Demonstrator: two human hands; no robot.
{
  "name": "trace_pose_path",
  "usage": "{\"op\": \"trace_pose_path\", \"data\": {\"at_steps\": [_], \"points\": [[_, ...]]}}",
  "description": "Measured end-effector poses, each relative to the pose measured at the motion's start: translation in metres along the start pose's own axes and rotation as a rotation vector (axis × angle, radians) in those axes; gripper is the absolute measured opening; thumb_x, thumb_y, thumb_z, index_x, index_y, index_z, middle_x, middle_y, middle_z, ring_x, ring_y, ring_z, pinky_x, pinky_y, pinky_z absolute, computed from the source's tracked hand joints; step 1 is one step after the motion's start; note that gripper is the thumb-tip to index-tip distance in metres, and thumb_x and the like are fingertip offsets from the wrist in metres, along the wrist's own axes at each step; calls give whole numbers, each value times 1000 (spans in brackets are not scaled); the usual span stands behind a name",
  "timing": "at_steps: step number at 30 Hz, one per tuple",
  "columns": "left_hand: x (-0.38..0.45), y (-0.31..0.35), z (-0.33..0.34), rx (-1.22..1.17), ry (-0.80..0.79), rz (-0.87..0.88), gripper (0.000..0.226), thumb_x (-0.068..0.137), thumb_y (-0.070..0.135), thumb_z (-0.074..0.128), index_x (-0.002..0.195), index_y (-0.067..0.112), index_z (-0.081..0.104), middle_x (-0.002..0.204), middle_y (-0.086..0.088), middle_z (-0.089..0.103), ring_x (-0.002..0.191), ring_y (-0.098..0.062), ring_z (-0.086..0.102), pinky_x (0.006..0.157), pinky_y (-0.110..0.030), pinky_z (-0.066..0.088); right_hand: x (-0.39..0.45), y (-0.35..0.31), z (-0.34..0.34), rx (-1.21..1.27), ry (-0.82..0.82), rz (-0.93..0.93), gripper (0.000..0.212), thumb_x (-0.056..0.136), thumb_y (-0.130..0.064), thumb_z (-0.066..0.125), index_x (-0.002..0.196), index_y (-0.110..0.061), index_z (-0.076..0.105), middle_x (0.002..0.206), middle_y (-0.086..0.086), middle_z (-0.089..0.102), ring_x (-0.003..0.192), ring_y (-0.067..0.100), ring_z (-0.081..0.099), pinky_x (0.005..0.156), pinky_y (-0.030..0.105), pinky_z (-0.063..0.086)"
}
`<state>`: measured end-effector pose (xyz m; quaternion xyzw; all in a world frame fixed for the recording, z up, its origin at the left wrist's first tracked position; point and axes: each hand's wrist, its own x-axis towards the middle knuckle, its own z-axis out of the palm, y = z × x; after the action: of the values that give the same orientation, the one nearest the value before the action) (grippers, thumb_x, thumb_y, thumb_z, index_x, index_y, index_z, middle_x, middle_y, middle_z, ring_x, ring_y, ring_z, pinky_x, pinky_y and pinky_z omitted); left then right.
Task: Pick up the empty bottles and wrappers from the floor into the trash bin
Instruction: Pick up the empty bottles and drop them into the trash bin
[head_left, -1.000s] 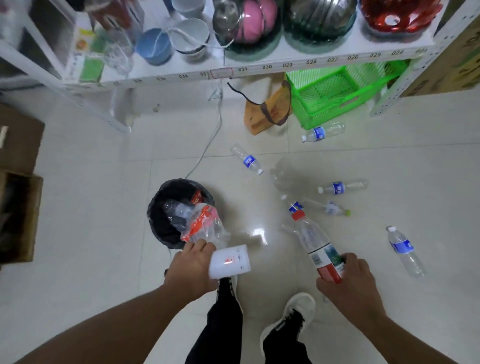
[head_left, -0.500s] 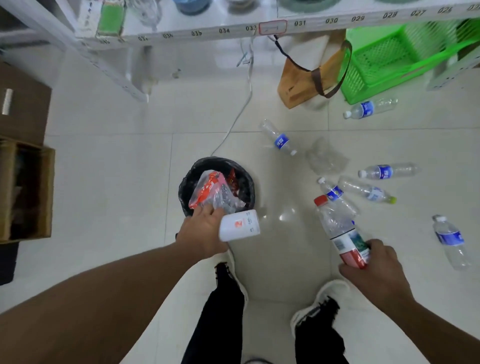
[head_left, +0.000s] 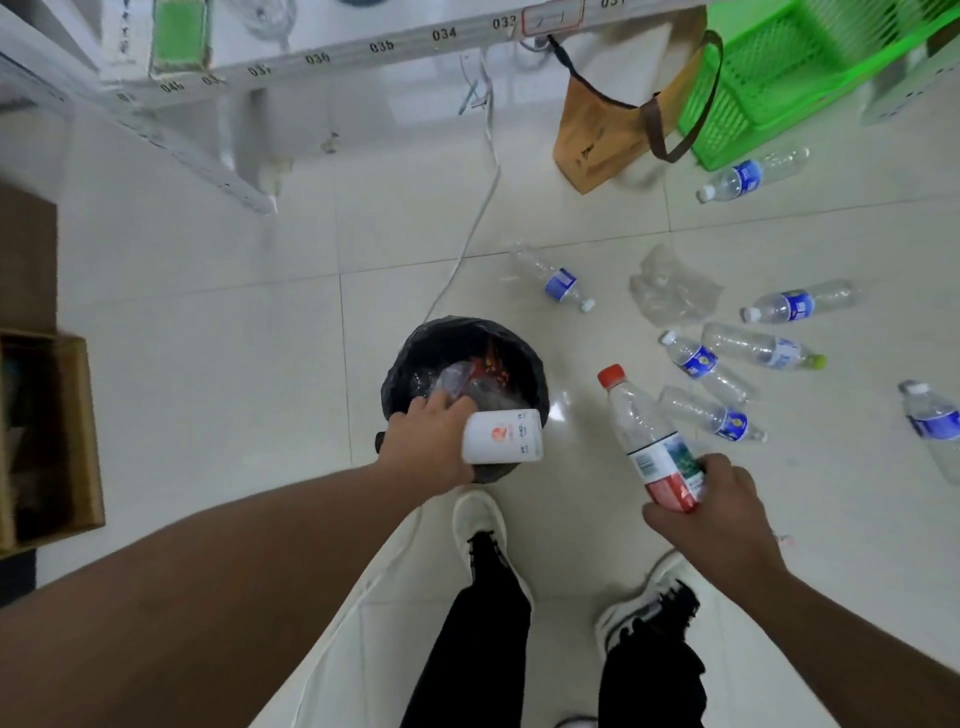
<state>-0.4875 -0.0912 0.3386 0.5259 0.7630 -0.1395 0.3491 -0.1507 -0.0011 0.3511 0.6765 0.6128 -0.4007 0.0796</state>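
Observation:
A black-lined trash bin (head_left: 415, 358) stands on the floor in front of my feet. My left hand (head_left: 423, 447) grips a white bottle (head_left: 501, 435) over the bin's near rim. A clear wrapper with red print (head_left: 467, 382) lies inside the bin, just past my left fingers. My right hand (head_left: 714, 512) holds a clear bottle with a red cap and red label (head_left: 644, 441) by its base, to the right of the bin. Several empty bottles with blue labels (head_left: 696, 361) lie on the floor further right, beside a crumpled clear wrapper (head_left: 670, 296).
A white shelf rack (head_left: 311, 57) runs along the top, with a green basket (head_left: 789, 73) and a brown bag (head_left: 602, 135) under it. A white cable (head_left: 478, 208) trails to the bin. An open cardboard box (head_left: 47, 441) sits at the left. My shoes (head_left: 480, 525) are below the bin.
The wrapper that my left hand held along with the white bottle has dropped into the bin. My left hand moved over the bin's rim, and my right hand brought the red-capped bottle closer.

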Motion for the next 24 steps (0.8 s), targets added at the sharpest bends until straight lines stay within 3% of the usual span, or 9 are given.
{"op": "trace_pose_path", "data": {"at_steps": [3,6,11,17,20,24], "points": [[1,-3,-1,-1,94,-26,97,70,54,84,151,36,34,149,0,45,139,-30,42,122,-62,28,-5,-11,1,-19,-19,-33,58,62,-41,86,108,-30,53,98,-5,48,84,17,58,70,39,48],[-4,-7,0,-34,193,-39,98,71,52,83,154,37,33,160,0,37,150,-29,31,127,-65,14,-6,-22,1,-53,-63,-65,57,63,-42,85,108,-31,52,99,-6,49,85,13,57,66,36,47],[-30,-21,18,-82,195,-54,88,74,53,77,152,36,39,159,2,40,147,-27,36,124,-57,24,-4,-45,5,-113,-104,-102,56,62,-41,85,106,-29,52,99,-4,50,85,19,61,74,42,57],[-71,-45,51,-162,161,-146,88,75,52,79,153,31,45,154,-1,47,140,-28,44,120,-47,36,-1,-90,38,-111,-264,-64,57,61,-46,86,104,-26,54,102,2,54,81,23,67,74,45,63],[-89,-56,64,-213,148,-171,84,75,49,80,151,29,48,150,-2,50,137,-28,47,117,-45,39,-2,-115,64,-151,-269,-100,63,64,-47,85,112,-24,53,103,-1,49,88,22,64,82,45,61],[-105,-67,75,-285,142,-205,81,76,49,80,148,32,48,150,0,47,136,-28,47,114,-43,42,-3,-148,101,-96,-236,-151,84,67,-50,86,138,-32,43,114,-1,45,101,27,60,85,39,53]]}}
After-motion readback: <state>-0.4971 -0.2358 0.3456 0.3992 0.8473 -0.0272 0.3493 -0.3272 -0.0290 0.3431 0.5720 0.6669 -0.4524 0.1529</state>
